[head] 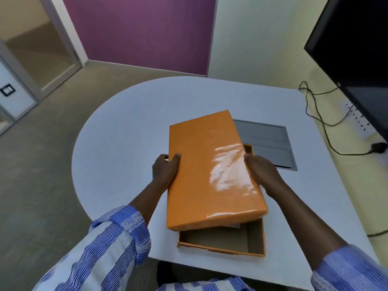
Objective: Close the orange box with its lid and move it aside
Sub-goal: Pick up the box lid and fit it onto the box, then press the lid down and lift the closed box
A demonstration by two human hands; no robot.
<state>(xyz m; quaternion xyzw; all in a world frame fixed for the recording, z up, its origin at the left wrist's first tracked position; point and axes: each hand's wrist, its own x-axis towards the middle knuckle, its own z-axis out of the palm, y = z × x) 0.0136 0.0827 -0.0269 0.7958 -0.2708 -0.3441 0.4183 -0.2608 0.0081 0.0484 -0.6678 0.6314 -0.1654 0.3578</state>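
A glossy orange lid (207,171) is held tilted and askew above the open orange box (220,242), which sits near the table's front edge. The lid covers the box's far part; the near part stays open and shows a brown cardboard inside. My left hand (165,169) grips the lid's left long edge, thumb on top. My right hand (262,173) holds the lid's right long edge. A far corner of the box (248,149) peeks out past the lid by my right fingers.
The box rests on a pale grey table (126,127) with a rounded left end. A grey cable hatch (268,141) is set into the tabletop behind the box. A black screen (357,49), a power strip (359,120) and black cables (321,120) lie at the right.
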